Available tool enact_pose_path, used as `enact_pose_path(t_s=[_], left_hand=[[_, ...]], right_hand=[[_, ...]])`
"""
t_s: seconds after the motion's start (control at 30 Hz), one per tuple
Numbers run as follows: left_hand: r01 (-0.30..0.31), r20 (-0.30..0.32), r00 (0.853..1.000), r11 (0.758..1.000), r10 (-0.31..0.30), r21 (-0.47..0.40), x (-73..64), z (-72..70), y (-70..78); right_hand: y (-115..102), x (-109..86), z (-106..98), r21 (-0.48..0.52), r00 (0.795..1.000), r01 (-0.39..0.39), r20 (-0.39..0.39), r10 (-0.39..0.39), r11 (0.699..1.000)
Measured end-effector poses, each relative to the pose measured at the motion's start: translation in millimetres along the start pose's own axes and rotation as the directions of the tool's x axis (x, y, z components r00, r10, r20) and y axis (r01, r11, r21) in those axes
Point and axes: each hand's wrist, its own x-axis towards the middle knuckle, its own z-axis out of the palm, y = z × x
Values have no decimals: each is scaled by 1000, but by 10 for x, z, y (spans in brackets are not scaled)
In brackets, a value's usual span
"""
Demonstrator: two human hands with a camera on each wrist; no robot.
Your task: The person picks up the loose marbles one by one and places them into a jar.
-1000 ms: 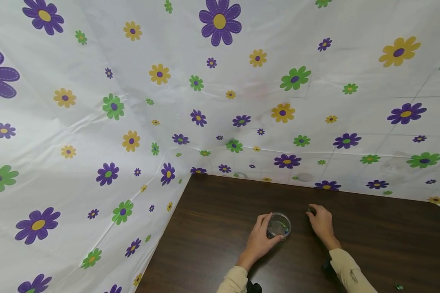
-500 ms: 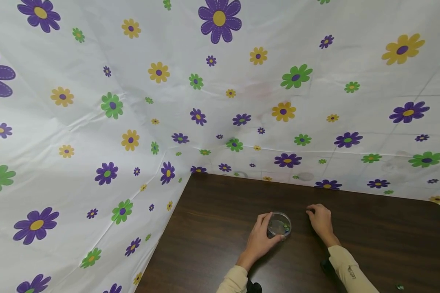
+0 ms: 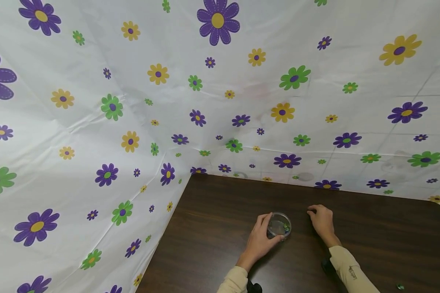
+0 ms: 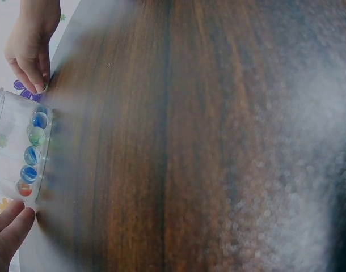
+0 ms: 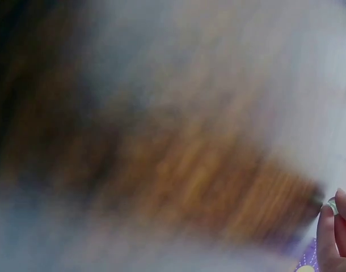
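My left hand (image 3: 259,241) grips a clear round plastic jar (image 3: 275,230) standing upright on the dark table, thumb and fingers on opposite sides of its wall. Inside, along the bottom, lie several glass marbles: a blue marble (image 4: 29,173), a green marble (image 4: 37,136) and an orange-red marble (image 4: 24,188) among them. To the right of the jar, my right hand (image 3: 322,221) is low at the tabletop. Its thumb and finger pinch a small clear-greenish marble (image 5: 332,205), which those fingers mostly hide in the head view.
Another small greenish marble (image 3: 400,287) lies on the table near the lower right. The brown wood-grain table (image 3: 220,203) meets a white flowered cloth (image 3: 242,81) at its back and left edges.
The right fingertips have closed further over the dark marble that showed between them a second ago. Marbles in the jar have shifted slightly; the left hand keeps its place.
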Motion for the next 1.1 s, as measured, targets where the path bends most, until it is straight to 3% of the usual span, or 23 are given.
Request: enact_pose_path(t_s=[0.3,0.7,0.93,1.1], left_hand=[[-4,-3,1000,1000,4,-3,2,14,-12],[-32,-2,999,999,32,0,-1,24,-25],[-53,-9,999,999,53,3,-13,24,-22],[-62,-7,998,998,62,0,-9,14,-10]], right_hand=[[-118,-42,-5,51,996,49,-79,-45,998],[-615,-152,35,166,978,118,-191,-85,979],[-829,-307,69,268,980,181,-129,-151,946],[-876,-385,126,258,971,237,-98,-219,937]])
